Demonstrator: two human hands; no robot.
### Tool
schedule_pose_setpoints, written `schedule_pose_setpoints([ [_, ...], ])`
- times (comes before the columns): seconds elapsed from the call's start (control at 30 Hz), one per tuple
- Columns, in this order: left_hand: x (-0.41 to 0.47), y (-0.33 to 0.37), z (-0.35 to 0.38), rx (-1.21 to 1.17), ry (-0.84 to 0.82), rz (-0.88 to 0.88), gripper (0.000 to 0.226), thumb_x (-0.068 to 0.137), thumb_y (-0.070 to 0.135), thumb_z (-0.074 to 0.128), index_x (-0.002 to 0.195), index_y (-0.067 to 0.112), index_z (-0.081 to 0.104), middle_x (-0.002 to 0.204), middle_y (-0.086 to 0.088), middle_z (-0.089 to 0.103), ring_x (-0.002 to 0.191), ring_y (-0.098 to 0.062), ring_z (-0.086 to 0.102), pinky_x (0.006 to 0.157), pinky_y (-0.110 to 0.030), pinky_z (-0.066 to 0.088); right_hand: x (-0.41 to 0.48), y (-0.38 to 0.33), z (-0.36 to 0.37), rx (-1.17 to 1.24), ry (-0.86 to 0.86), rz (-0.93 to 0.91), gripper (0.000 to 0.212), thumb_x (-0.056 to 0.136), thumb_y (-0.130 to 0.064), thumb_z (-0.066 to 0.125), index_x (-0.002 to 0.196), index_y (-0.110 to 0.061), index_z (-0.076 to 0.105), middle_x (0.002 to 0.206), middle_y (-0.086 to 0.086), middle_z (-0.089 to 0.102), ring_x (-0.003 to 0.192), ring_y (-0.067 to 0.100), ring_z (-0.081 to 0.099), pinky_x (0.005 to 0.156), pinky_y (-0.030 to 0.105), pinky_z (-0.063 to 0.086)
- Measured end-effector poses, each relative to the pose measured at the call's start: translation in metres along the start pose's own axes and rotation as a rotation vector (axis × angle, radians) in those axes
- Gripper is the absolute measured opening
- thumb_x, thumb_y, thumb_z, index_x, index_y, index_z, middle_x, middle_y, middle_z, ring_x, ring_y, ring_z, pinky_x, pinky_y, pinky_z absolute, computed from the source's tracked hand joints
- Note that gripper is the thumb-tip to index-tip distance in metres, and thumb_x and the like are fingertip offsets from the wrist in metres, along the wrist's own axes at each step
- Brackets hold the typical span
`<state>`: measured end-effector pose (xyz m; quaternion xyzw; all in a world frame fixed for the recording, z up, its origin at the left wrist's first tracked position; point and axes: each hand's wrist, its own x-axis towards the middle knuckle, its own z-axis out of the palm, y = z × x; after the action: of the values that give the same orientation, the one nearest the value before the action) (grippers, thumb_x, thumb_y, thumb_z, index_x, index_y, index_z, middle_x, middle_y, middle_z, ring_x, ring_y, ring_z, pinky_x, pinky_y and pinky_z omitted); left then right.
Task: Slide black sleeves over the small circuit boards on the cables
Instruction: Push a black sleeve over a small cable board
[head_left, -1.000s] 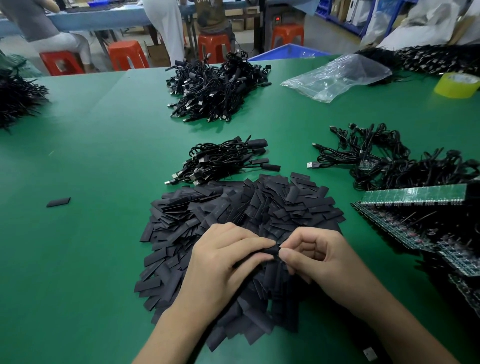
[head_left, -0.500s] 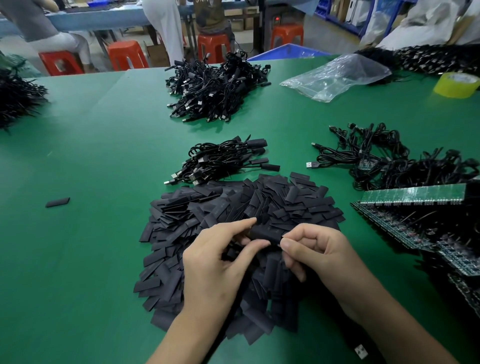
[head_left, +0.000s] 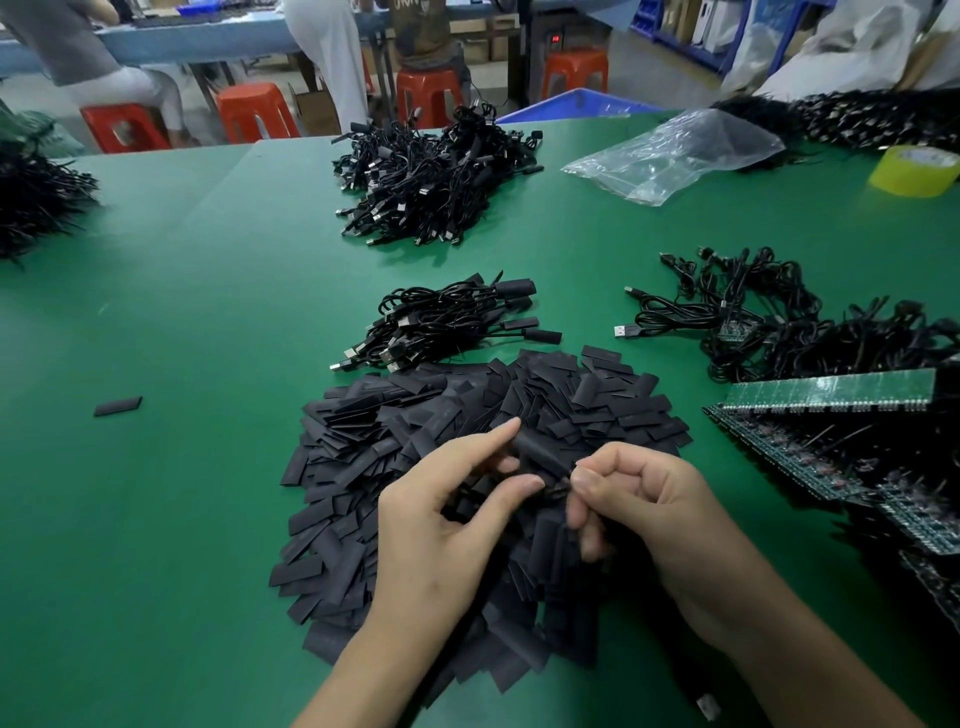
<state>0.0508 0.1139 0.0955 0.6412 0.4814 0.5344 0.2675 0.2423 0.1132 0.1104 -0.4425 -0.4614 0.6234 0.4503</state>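
Observation:
A heap of flat black sleeves (head_left: 415, 415) lies on the green table in front of me. Above it my left hand (head_left: 441, 525) pinches one black sleeve (head_left: 540, 454) between forefinger and thumb. My right hand (head_left: 639, 499) pinches the cable end at the sleeve's right mouth; the small board there is hidden by fingers. The cable runs down under my right forearm to a USB plug (head_left: 707, 706). A small bundle of sleeved cables (head_left: 447, 322) lies just beyond the heap. Bare cables with boards (head_left: 769, 322) sit to the right.
Green circuit board panels (head_left: 831, 389) are stacked at the right edge. A large cable pile (head_left: 431, 176) lies at the far centre, a plastic bag (head_left: 675, 150) and yellow tape roll (head_left: 914, 171) at the far right. One stray sleeve (head_left: 117, 406) lies left. People sit beyond the table.
Both hands lifted a little off the heap. The sleeve between my fingers has come up into view and is tilted toward the upper left.

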Motion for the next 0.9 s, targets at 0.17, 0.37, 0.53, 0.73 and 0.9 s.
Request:
schedule_pose_setpoints([
  [0.17, -0.008, 0.016, 0.014, 0.169, -0.177, 0.108, 0.035, 0.09, 0.059, 0.066, 0.102, 0.028, 0.079, 0.104, 0.019, 0.069, 0.101, -0.008, 0.062, 0.089, -0.029, 0.049, 0.001, -0.006, -0.001, 0.521, -0.019, 0.029, 0.029, 0.079, -0.032, 0.084, 0.087, -0.015, 0.062, 0.07, -0.001, 0.061, 0.051, 0.006, 0.053, 0.05, 0.017, 0.049],
  [0.37, -0.018, 0.029, 0.036, 0.254, -0.341, 0.113, 0.032, 0.084, 0.057, 0.07, 0.081, 0.025, 0.074, 0.086, 0.016, 0.069, 0.082, -0.008, 0.057, 0.079, -0.031, 0.049, 0.007, -0.006, 0.006, 0.746, 0.165, -0.019, 0.018, 0.083, -0.019, 0.064, 0.097, -0.01, 0.056, 0.07, -0.002, 0.064, 0.052, 0.004, 0.059, 0.05, 0.016, 0.052],
  [0.53, 0.01, 0.038, 0.014, 0.045, -0.281, -0.148, 0.028, 0.085, 0.05, 0.072, 0.083, 0.022, 0.068, 0.068, 0.005, 0.065, 0.064, -0.006, 0.059, 0.064, -0.028, 0.047, 0.012, -0.006, -0.008, 0.523, 0.297, -0.128, 0.032, 0.084, -0.03, 0.061, 0.104, -0.005, 0.062, 0.089, 0.013, 0.077, 0.081, 0.02, 0.077, 0.069, 0.025, 0.062],
  [0.73, 0.117, 0.02, -0.022, 0.512, -0.094, -0.07, 0.018, 0.087, 0.046, 0.077, 0.092, 0.028, 0.079, 0.081, 0.013, 0.075, 0.077, -0.007, 0.068, 0.076, -0.028, 0.055, 0.014, -0.003, -0.02, 0.299, 0.405, -0.185, 0.039, 0.085, -0.036, 0.062, 0.105, -0.003, 0.063, 0.088, 0.012, 0.074, 0.08, 0.022, 0.073, 0.071, 0.026, 0.06],
  [0.9, 0.187, -0.017, -0.025, 0.81, -0.049, 0.008, 0.031, 0.092, 0.043, 0.073, 0.108, 0.017, 0.079, 0.101, -0.01, 0.078, 0.094, -0.031, 0.071, 0.086, -0.045, 0.057, 0.018, 0.005, -0.022, 0.193, 0.417, -0.206, 0.021, 0.098, -0.023, 0.06, 0.1, -0.002, 0.062, 0.084, 0.009, 0.071, 0.074, 0.019, 0.069, 0.067, 0.026, 0.059],
])
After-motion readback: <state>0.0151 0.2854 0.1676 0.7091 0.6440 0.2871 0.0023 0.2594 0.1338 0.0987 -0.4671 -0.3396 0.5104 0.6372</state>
